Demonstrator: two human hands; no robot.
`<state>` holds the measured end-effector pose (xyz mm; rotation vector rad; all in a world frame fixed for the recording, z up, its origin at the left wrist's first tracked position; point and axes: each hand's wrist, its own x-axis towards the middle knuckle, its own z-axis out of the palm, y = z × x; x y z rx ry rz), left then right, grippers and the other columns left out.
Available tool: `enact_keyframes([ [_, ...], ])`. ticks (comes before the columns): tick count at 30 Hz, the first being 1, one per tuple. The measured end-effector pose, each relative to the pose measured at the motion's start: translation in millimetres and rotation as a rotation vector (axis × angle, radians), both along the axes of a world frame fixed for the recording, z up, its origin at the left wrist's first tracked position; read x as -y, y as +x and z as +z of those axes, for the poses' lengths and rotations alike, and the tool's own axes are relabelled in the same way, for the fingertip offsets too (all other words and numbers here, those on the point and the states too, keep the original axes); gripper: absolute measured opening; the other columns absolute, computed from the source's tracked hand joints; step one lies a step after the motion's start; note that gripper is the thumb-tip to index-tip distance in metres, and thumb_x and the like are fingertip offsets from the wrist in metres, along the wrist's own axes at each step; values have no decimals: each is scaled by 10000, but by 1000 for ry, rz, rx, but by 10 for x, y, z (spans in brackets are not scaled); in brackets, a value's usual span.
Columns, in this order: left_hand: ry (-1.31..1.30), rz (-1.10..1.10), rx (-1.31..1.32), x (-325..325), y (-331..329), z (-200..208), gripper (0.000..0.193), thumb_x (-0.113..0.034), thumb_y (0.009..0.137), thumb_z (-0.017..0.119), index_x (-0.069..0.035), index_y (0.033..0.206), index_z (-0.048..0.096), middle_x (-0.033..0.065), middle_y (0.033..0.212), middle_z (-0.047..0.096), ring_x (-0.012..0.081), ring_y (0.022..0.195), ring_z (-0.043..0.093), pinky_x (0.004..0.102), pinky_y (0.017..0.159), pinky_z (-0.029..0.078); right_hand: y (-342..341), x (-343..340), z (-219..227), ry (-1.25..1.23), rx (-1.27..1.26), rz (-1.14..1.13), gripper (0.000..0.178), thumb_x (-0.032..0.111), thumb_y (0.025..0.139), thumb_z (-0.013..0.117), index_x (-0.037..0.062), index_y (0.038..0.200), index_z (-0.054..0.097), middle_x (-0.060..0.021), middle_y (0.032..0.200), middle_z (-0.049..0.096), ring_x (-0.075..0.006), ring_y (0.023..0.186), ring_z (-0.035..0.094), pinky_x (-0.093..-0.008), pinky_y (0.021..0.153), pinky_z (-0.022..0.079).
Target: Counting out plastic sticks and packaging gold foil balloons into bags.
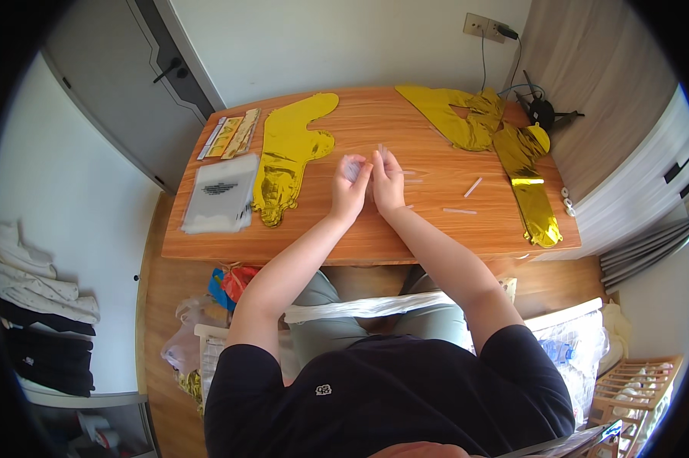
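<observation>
Over the middle of the wooden table, my left hand and my right hand are close together, fingers curled. A bundle of short clear plastic straws shows in my left hand. More thin clear straws stick up at the fingertips of my right hand; how many is too small to tell. Several loose straws lie to the right on the table, among them one slanted straw and one flat straw. Left of my hands is a flat gold foil balloon.
Clear plastic bags are stacked at the table's left, with printed cards behind them. Other gold foil balloons lie at the far right and along the right edge. A black router and white rolls sit at that edge.
</observation>
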<state>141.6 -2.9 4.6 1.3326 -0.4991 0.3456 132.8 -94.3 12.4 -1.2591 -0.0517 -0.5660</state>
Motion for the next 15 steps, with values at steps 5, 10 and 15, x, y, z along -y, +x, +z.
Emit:
enact_keyframes([
  [5, -23, -56, -25, -6, 2, -1, 170, -132, 966, 675, -31, 1047, 564, 32, 983, 616, 90, 864, 593, 257, 766, 500, -51, 65, 24, 71, -139, 37, 205, 186, 1000, 635, 47, 883, 539, 24, 746, 558, -47, 694, 461, -249, 578, 425],
  [10, -92, -127, -53, -13, 14, -17, 155, -127, 968, 671, -39, 1027, 558, 28, 963, 616, 79, 841, 589, 247, 736, 495, -72, 77, 40, -67, -94, -67, 190, 144, 966, 680, 46, 891, 536, 17, 748, 565, -45, 676, 490, -224, 574, 429],
  [15, -18, -63, 20, -18, 20, -49, 152, -131, 967, 675, -52, 1018, 555, 22, 941, 616, 72, 829, 580, 242, 716, 485, -115, 55, 153, 24, -158, 21, 200, 129, 951, 700, 48, 869, 536, 17, 748, 570, -51, 685, 506, -213, 568, 421],
])
